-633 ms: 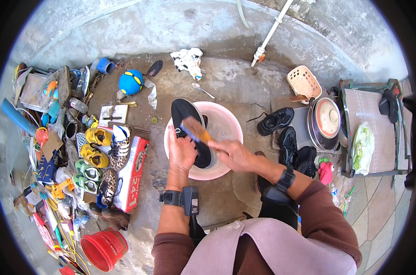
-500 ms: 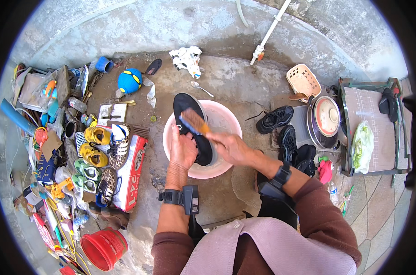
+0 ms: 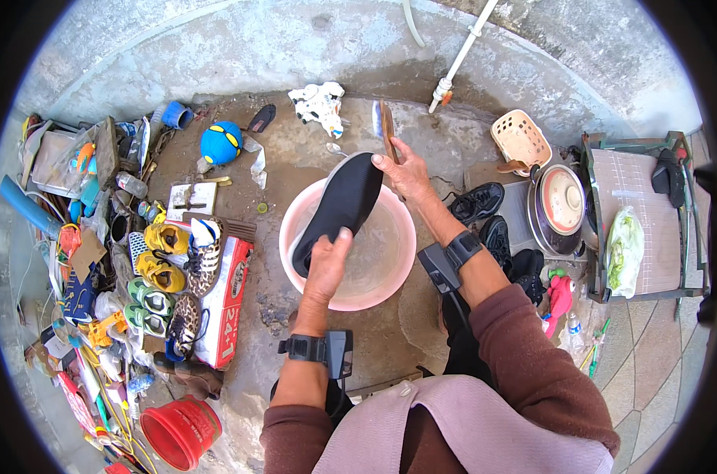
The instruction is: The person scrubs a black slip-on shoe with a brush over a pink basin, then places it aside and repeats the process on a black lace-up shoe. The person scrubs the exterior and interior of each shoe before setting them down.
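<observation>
Along the weathered wall (image 3: 216, 59) ran a white pipe (image 3: 463, 57) with an orange valve handle (image 3: 447, 97), and on the floor near its foot lay a blue ball (image 3: 221, 143) with yellow markings and a white object (image 3: 319, 107) with dark patches. On the left, yellow shoes (image 3: 159, 270) and green-and-white shoes (image 3: 144, 292) sat near a red-and-white box (image 3: 230, 304), with a red bucket (image 3: 178, 433) below. On the right, a perforated cream basket (image 3: 524, 133) lay near a lidded pot (image 3: 564, 197), while a plastic bag (image 3: 627, 257) holding something leafy rested on a low green-framed stand (image 3: 631, 178), a pink toy (image 3: 560, 296) to its left.
</observation>
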Tool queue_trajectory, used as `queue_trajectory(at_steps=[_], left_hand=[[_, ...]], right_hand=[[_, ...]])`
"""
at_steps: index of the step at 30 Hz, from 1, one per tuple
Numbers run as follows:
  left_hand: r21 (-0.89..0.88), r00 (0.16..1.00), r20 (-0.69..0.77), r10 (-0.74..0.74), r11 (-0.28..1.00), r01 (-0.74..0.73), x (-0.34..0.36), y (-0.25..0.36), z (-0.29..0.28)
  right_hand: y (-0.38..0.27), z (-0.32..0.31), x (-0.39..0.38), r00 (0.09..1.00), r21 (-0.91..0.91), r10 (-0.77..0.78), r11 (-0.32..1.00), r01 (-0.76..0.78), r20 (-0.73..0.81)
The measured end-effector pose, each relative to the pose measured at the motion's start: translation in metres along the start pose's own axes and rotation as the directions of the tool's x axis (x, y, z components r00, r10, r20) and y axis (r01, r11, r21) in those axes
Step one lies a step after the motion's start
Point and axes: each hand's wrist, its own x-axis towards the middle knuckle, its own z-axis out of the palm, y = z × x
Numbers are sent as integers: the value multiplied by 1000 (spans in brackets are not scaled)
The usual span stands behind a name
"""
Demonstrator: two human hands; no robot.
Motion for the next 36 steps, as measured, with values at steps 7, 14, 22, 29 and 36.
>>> queue_trajectory(at_steps=[7,14,22,29,36], left_hand=[[486,949,103,299,817,-310,-10,15,-4],[-784,996,-41,-75,620,14,1,7,3],[-977,1000,-2,-3,211,-1,8,7,-26],[-968,971,-143,-191,231,-97,17,0,-31],[-929,973,-208,-97,332,-166,24,-13,-40]], right_hand=[[-2,-12,-3,960,307,211,916,-260,184],[-14,-17,-7,993,309,-6,951,-32,120],[30,-15,-13,959,464,78,863,-202,273],[192,-3,-68,978,-573,207,806,-150,35],[165,2,-84,607,-456,743,660,-598,281]])
